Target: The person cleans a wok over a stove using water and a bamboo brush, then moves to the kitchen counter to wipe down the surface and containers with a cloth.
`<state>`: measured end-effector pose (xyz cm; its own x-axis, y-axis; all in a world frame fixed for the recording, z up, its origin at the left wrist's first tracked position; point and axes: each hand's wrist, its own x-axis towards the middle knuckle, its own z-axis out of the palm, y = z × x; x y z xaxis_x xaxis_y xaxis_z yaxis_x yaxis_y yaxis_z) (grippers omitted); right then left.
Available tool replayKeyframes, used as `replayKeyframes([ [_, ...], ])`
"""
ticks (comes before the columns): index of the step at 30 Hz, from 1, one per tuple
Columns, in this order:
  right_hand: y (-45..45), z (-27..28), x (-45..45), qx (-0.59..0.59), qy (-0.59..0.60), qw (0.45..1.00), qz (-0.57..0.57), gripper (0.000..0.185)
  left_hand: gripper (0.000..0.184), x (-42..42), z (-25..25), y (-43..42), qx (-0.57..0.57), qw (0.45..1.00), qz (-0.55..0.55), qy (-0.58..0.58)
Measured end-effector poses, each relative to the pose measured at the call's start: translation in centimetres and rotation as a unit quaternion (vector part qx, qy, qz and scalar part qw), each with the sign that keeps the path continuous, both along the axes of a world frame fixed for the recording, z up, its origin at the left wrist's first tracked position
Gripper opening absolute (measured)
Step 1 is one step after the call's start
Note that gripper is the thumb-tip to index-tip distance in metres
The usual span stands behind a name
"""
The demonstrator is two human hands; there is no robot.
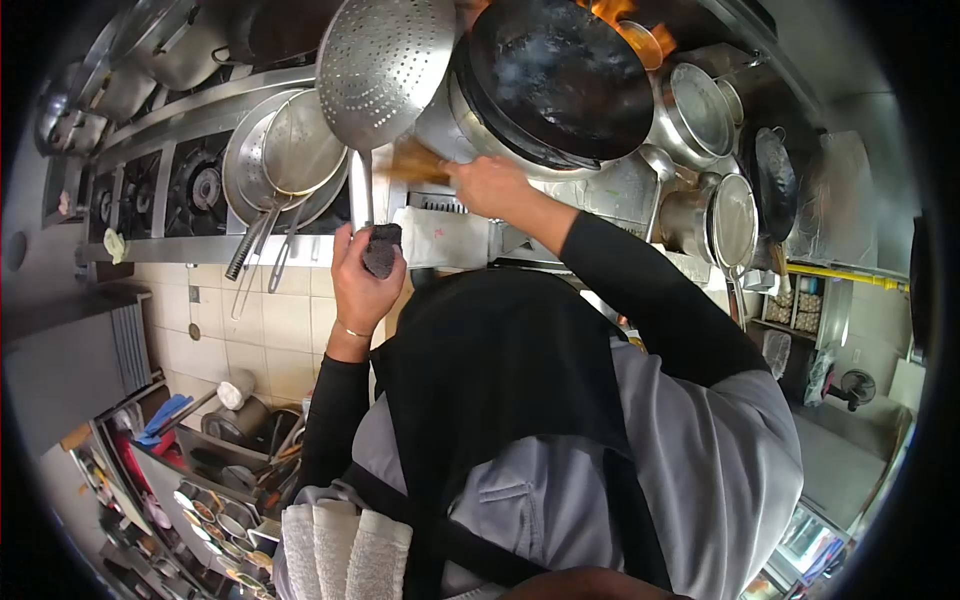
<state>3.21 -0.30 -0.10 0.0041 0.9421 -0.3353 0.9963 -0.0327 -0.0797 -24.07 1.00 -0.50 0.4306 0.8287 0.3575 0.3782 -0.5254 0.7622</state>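
Note:
My left hand is closed around the handle of a large perforated strainer, with a dark grey folded pad in the same grip. The strainer is raised, its round bowl up at the top of the view. My right hand is wrapped round a brown, wooden-looking tool, smeared by motion and lying just below the strainer's bowl. Whether it touches the strainer I cannot tell. Beyond my right hand a black wok sits tilted over another pan, with steam or smoke on its dark surface.
Orange flames rise behind the wok. Strainers rest over the left burners, next to a bare burner. Metal pots and a mesh strainer stand at the right. A white cloth lies on the front edge.

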Motion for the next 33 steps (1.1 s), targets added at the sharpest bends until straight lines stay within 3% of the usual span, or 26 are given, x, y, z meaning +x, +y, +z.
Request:
replayKeyframes([
  [2,2.2,-3.8,0.5,0.007,0.035,0.999,0.019,0.031,0.032,0.0,1.3,0.2,0.003,1.000,0.006,0.010],
  [4,6.0,-6.9,2.8,0.078,-0.055,0.988,-0.124,0.028,0.027,-0.3,2.1,0.4,0.012,1.000,0.004,0.007],
  [7,7.8,-2.1,2.0,0.147,-0.010,0.981,-0.123,0.028,0.020,-0.3,2.9,0.4,0.016,1.000,0.018,0.005],
  [11,6.2,-4.8,0.5,0.060,0.023,0.997,-0.047,0.029,0.018,-0.1,2.5,-0.5,0.017,0.999,0.033,0.005],
  [12,5.4,-6.7,1.4,0.048,0.018,0.991,-0.124,0.025,0.017,-0.1,2.5,-0.4,0.008,0.999,0.033,0.000],
  [13,3.9,-7.5,2.8,0.034,0.029,0.992,-0.121,0.025,0.017,-0.1,2.3,-0.3,0.007,0.999,0.033,-0.002],
  [16,-3.8,-9.6,7.5,0.006,0.001,0.998,-0.056,0.026,0.029,-1.2,0.7,-1.0,0.003,0.999,0.036,0.014],
  [18,-9.0,-5.4,11.2,-0.111,-0.050,0.991,-0.060,0.026,0.028,-1.9,-0.4,-2.1,-0.070,0.996,0.041,0.029],
  [19,-10.7,-4.5,13.6,-0.169,-0.132,0.975,-0.050,0.024,0.028,-2.0,-1.2,-2.4,-0.073,0.996,0.035,0.023],
  [21,-12.4,-0.3,14.3,-0.173,-0.168,0.968,-0.075,0.022,0.026,-2.3,-3.7,-3.5,-0.224,0.974,0.023,-0.002],
  [22,-12.7,0.4,14.2,-0.153,-0.165,0.972,-0.060,0.022,0.021,-2.0,-5.1,-4.1,-0.225,0.974,0.035,-0.016],
  [23,-12.6,0.7,13.9,-0.131,-0.164,0.977,-0.045,0.023,0.021,-2.0,-6.2,-4.5,-0.227,0.973,0.025,-0.019],
  [24,-11.8,0.2,12.7,-0.168,-0.141,0.973,-0.066,0.024,0.018,-1.6,-6.3,-4.8,-0.326,0.945,0.019,-0.028],
  [25,-12.2,-0.7,11.8,-0.097,-0.087,0.990,-0.049,0.024,0.016,-1.2,-6.3,-4.9,-0.422,0.906,0.015,-0.033],
  [26,-12.7,-2.3,11.9,-0.078,-0.065,0.994,-0.030,0.023,0.016,-0.9,-6.4,-4.9,-0.448,0.894,-0.002,-0.018],
  [28,-13.7,-3.4,13.2,-0.058,-0.039,0.997,-0.012,0.022,0.017,-0.3,-7.0,-5.2,-0.449,0.893,-0.012,-0.014],
  [30,-15.2,-3.1,16.4,-0.184,-0.137,0.967,-0.107,0.025,0.019,-0.3,-7.9,-4.9,-0.446,0.894,-0.023,-0.003],
  [33,-15.0,1.5,16.5,-0.175,-0.167,0.966,-0.088,0.024,0.021,-0.7,-9.1,-5.5,-0.422,0.906,-0.020,0.007],
])
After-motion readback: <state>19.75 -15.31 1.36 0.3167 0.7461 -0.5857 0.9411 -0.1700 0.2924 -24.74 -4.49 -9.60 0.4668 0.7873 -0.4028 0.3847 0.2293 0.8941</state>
